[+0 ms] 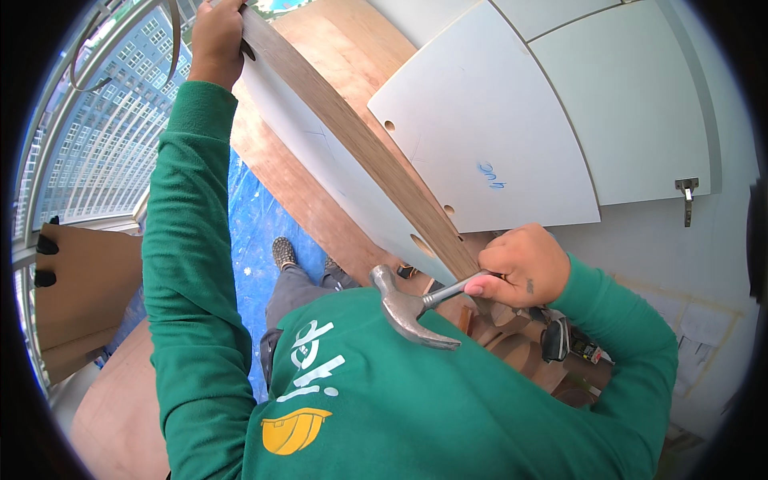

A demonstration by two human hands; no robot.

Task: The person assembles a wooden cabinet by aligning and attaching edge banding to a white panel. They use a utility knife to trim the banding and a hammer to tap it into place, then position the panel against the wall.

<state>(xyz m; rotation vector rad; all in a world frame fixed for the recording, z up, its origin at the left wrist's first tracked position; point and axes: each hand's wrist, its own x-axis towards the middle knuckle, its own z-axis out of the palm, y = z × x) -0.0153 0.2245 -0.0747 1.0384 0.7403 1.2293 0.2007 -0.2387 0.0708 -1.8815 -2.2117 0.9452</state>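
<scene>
My right hand (524, 266) is closed round the handle of a claw hammer (408, 308), its metal head hanging in front of my green shirt. Beside that hand is the near end of a long white panel (320, 156) with a wood-grain edge (360, 136) facing up. The panel slants from upper left to lower right and has a round hole near its near end. At the far end my left hand (218, 40) grips the panel, its fingertips partly cut off by the picture's top edge. A small dark thing shows beside it; I cannot make out what it is.
A white door panel (496, 120) with round holes and blue scribble lies to the right, near another pale panel (632, 104) with a hinge (686, 196). Plywood (344, 40) and blue sheeting (248, 208) lie below. Cardboard (88, 296) stands left by the window; tools clutter the lower right.
</scene>
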